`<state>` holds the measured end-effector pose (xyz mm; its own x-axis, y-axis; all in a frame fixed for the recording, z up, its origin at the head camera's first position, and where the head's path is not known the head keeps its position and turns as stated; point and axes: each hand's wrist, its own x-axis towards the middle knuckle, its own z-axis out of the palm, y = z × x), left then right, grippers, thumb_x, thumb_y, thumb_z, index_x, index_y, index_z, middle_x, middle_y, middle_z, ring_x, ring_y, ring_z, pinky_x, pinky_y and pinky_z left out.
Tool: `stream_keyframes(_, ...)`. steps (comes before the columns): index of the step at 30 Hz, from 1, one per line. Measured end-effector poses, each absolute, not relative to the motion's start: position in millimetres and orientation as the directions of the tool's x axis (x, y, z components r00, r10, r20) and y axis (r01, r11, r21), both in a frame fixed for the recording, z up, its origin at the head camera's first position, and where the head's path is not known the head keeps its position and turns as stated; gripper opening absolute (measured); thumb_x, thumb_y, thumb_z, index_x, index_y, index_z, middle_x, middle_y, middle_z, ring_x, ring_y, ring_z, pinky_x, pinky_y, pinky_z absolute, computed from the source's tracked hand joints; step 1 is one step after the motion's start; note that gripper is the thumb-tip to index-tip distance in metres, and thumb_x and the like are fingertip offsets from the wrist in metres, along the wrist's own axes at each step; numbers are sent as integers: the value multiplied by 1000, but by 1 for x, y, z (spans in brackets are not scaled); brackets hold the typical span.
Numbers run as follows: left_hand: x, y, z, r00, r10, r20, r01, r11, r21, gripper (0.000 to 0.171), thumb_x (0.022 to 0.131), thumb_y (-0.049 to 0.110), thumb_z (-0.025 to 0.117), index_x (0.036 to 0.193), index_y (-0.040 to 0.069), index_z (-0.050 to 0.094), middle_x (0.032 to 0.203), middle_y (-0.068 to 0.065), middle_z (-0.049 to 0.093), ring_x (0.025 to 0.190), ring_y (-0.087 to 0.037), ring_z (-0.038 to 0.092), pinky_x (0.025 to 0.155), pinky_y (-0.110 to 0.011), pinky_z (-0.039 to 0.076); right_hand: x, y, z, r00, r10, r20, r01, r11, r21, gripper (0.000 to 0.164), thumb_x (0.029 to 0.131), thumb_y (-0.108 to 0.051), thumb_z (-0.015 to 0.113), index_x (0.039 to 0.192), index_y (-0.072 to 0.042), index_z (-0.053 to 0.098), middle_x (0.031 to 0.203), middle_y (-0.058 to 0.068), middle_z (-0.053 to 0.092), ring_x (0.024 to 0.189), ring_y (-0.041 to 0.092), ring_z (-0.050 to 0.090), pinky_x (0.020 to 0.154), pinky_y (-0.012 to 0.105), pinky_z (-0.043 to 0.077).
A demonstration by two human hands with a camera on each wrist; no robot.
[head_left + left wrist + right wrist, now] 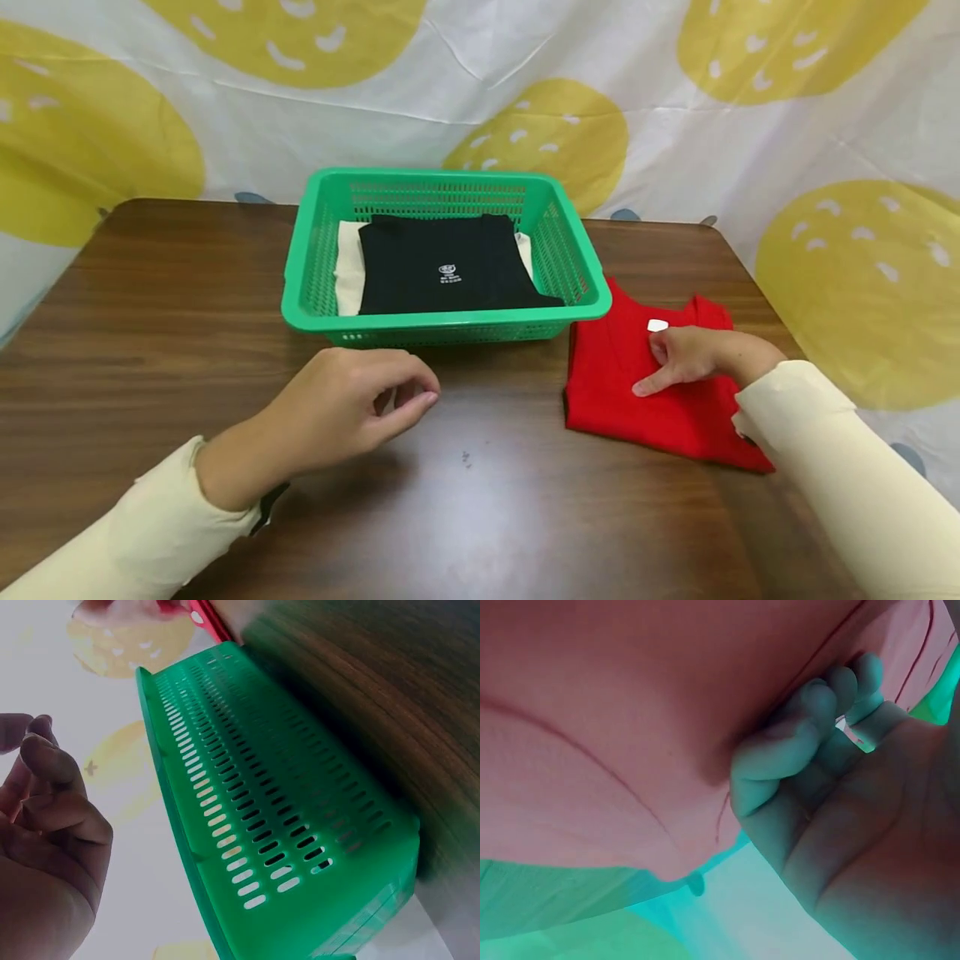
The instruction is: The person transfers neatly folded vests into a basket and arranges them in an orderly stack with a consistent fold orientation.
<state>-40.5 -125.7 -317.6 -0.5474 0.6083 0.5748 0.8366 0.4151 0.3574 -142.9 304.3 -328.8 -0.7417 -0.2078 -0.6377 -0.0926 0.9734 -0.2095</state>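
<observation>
A folded red garment (615,392) with a white label at its neckline lies on the table, right of the green basket (450,318). My right hand (686,358) rests on it, thumb spread away from the bent fingers, fingertips against the cloth near the label. In the right wrist view the red cloth (615,690) lies flat along the fingertips, not bunched. My left hand (352,408) hovers over the table before the basket, fingers loosely curled and holding nothing. The left wrist view shows the basket's slotted side (262,795) beside that hand.
Inside the basket a folded black garment (420,258) with a small white print lies over cream-coloured cloth (348,271). The brown wooden table (150,333) ends at the back against a white curtain (247,133) with yellow fruit shapes.
</observation>
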Motion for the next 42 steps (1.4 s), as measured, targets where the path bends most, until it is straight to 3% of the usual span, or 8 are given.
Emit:
stream_keyframes(8, -43, -128, -318, -542, 603, 586, 840, 414, 352, 13, 83, 10, 77, 89, 20, 71, 72, 13, 59, 62, 1, 49, 58, -10, 40, -122, 294, -330, -732, -179, -657, -112, 983, -143, 66, 71, -63, 80, 96, -8, 52, 77, 4, 57, 76, 15, 55, 66, 27, 46)
stream_keyframes(15, -42, -129, -316, -557, 595, 579, 830, 410, 378, 13, 84, 10, 76, 90, 20, 71, 72, 14, 59, 62, 2, 48, 59, -9, 40, -101, 284, -330, -736, -195, -649, -172, 980, -99, 101, 68, -67, 80, 134, 3, 50, 95, 5, 61, 91, 20, 56, 75, 35, 54)
stream_keyframes(19, -40, -129, -315, -582, 589, 561, 813, 404, 420, 13, 84, 10, 77, 90, 20, 72, 73, 14, 60, 64, 2, 49, 60, -9, 41, -91, 276, -330, -730, -226, -645, -212, 972, -101, 104, 68, -64, 81, 138, 5, 48, 102, 6, 64, 93, 21, 58, 81, 39, 55)
stream_keyframes(22, -39, -129, -314, -598, 592, 540, 799, 390, 457, 13, 85, 10, 77, 90, 20, 72, 73, 14, 60, 65, 3, 50, 59, -11, 43, -85, 270, -329, -722, -226, -654, -212, 972, -102, 97, 67, -63, 83, 132, 2, 53, 104, 7, 64, 89, 20, 59, 79, 39, 56)
stream_keyframes(29, -38, -128, -314, -597, 606, 526, 795, 360, 488, 13, 86, 9, 76, 91, 21, 71, 72, 15, 59, 64, 3, 49, 58, -14, 45, -68, 256, -326, -702, -199, -684, -158, 980, -122, 67, 66, -59, 86, 100, -11, 54, 76, 5, 57, 51, 15, 52, 50, 29, 50)
stream_keyframes(36, -38, -127, -316, -588, 625, 513, 798, 347, 492, 14, 87, 9, 75, 90, 22, 71, 70, 16, 57, 64, 4, 49, 59, -13, 43, -54, 241, -327, -706, -266, -656, -246, 961, -125, 62, 66, -58, 87, 92, -12, 55, 68, 3, 57, 48, 15, 53, 52, 30, 48)
stream_keyframes(42, -38, -127, -317, -606, 641, 472, 782, 372, 499, 13, 87, 11, 75, 91, 23, 71, 70, 16, 56, 64, 4, 48, 59, -15, 45, -46, 229, -329, -717, -322, -619, -312, 941, -129, 61, 66, -59, 86, 90, -12, 57, 67, 1, 57, 54, 16, 57, 59, 32, 46)
